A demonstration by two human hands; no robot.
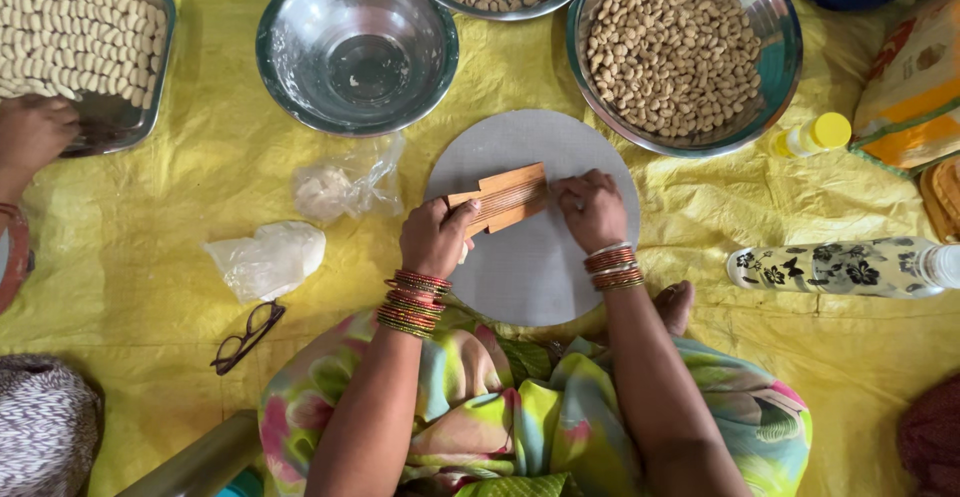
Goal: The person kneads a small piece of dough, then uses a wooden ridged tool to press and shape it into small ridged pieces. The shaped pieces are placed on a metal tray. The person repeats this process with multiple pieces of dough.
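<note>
Ridged wooden board (pixel 503 198), small, rectangular and light brown, is held tilted on a round grey slab (pixel 535 257), which lies on a yellow plastic sheet (pixel 150 257) spread over the floor. The board's left end is clasped by the left hand (pixel 435 237), grip closed around it, thumb on top. The board's right end is pressed by the right hand (pixel 592 210), fingers curled down onto it; whether anything lies under those fingers cannot be told. Red and gold bangles (pixel 412 302) are worn on both wrists.

Just left of the slab, a crumpled clear plastic bag with a pale lump (pixel 345 185) is found; a second whitish plastic bag (pixel 268 260) lies further left, and dark-framed spectacles (pixel 245 337) below it. Beyond the slab, an empty steel bowl (pixel 357 47) is set, with two steel bowls of small beige shaped pieces (pixel 680 52) to its right. A steel tray of pale ridged pieces in rows (pixel 70 42) is placed far left, where another person's hand (pixel 35 132) is touching its edge. A floral-patterned bottle (pixel 835 267) lies on its side at the right, a small yellow-capped bottle (pixel 815 137) above it.
</note>
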